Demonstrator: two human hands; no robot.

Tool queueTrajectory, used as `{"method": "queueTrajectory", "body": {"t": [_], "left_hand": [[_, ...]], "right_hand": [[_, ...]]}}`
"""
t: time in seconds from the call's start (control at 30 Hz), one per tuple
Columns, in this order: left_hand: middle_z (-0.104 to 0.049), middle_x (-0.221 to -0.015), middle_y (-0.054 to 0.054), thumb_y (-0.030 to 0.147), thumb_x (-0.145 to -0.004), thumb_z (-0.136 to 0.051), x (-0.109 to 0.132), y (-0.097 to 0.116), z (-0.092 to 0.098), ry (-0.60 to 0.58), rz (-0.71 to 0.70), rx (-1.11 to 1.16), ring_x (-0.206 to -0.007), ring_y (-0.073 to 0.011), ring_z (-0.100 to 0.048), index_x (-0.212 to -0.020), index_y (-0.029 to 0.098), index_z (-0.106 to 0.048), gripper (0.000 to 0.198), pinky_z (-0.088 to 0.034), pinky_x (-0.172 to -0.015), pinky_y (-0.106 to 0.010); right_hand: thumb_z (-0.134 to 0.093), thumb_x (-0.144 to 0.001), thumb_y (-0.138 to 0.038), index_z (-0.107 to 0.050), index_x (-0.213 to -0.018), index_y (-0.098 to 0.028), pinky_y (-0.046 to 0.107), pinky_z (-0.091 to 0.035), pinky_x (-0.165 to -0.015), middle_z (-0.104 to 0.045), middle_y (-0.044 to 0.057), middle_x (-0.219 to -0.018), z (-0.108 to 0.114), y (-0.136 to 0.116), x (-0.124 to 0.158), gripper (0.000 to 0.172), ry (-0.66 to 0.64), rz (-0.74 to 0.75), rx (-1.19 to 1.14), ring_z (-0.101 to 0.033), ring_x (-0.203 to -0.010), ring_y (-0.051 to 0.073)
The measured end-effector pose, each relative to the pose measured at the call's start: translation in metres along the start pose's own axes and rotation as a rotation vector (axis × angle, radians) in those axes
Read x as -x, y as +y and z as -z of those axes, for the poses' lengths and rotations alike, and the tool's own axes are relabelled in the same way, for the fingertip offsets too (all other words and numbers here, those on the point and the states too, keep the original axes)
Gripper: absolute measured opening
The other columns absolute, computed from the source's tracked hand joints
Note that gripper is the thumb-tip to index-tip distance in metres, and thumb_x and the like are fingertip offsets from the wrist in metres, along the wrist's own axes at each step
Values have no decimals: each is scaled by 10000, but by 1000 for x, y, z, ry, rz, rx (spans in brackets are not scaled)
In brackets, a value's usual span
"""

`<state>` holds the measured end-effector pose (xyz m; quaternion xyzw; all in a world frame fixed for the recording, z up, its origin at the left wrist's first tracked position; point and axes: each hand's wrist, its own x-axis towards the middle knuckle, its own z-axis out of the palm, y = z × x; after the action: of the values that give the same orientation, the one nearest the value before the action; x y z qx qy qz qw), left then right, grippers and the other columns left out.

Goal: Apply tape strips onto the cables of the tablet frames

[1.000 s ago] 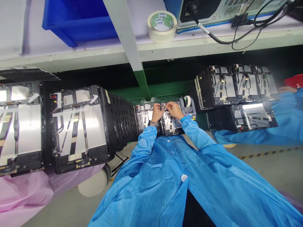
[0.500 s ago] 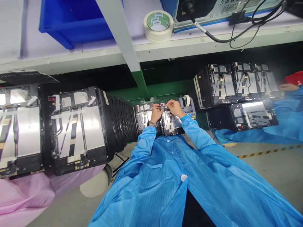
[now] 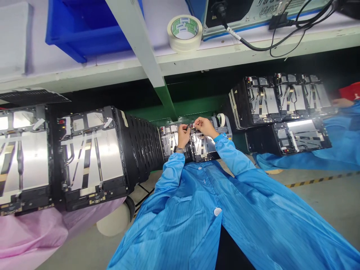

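Observation:
Both hands work at the top edge of an opened flat electronic panel [image 3: 202,147], silver with dark cables and a black frame. My left hand [image 3: 183,137] is at its upper left corner, fingers bent and drawn together. My right hand [image 3: 206,126] reaches over the upper edge with thumb and finger pinched. Whatever is between the fingertips is too small to make out. A similar panel [image 3: 169,144] lies just left, partly behind my left hand. Beside my right hand stands a tape dispenser [image 3: 225,131] with a white tape roll [image 3: 221,120].
Stacked panels [image 3: 92,157] stand at left, near a person's pink sleeve [image 3: 30,232]. More panels [image 3: 264,99] are at right, by a co-worker's blue sleeve [image 3: 343,131]. Overhead, a shelf [image 3: 112,67] bears a blue bin [image 3: 92,41], a tape roll [image 3: 185,45] and a cabled metal box [image 3: 253,18].
My right hand has shifted slightly up and left along the panel's top edge. My left hand has moved a little left, its fingers more curled. The view has shifted slightly.

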<state>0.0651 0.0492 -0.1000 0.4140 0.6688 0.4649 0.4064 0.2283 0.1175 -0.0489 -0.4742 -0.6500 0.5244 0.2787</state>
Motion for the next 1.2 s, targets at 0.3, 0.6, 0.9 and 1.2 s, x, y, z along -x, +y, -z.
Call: {"method": "queueTrajectory", "body": {"t": [0.3,0.6,0.9,1.2], "left_hand": [[-623,-1006,-58,338,-951,-714,-6,47,19,-208,-329,-143,-779,-162,-562,-878,208,-714,149,-503,-803,-339],[-641,-969,-45,441,-946,-720,-7,49,20,-355,-219,-50,-751,-139,-578,-907,199,-725,245,-460,-677,-295],[-660,-915,-36,292,-864,-780,-14,40,13,-339,-127,3,-681,-128,-560,-863,188,-728,116,-470,-671,-295],[-631,-1014,-19,126,-758,-813,-5,6,11,-129,-19,-155,-647,-100,-524,-1114,213,-656,398,-499,-742,-298]], "right_hand": [[-750,-795,-379,-706,-912,-197,323,-482,-711,-704,28,-834,8,-10,25,221,-57,-13,-127,-578,-714,166],[-715,-821,-373,-717,-922,-187,332,-507,-736,-736,42,-864,5,-14,34,211,-13,-13,-141,-612,-746,183],[-730,-849,-343,-739,-905,-189,313,-434,-712,-716,35,-823,15,-23,28,164,22,50,126,-585,-735,185],[-732,-809,-242,-697,-879,-194,342,-442,-765,-682,36,-828,19,0,15,92,39,14,189,-557,-772,202]]}}
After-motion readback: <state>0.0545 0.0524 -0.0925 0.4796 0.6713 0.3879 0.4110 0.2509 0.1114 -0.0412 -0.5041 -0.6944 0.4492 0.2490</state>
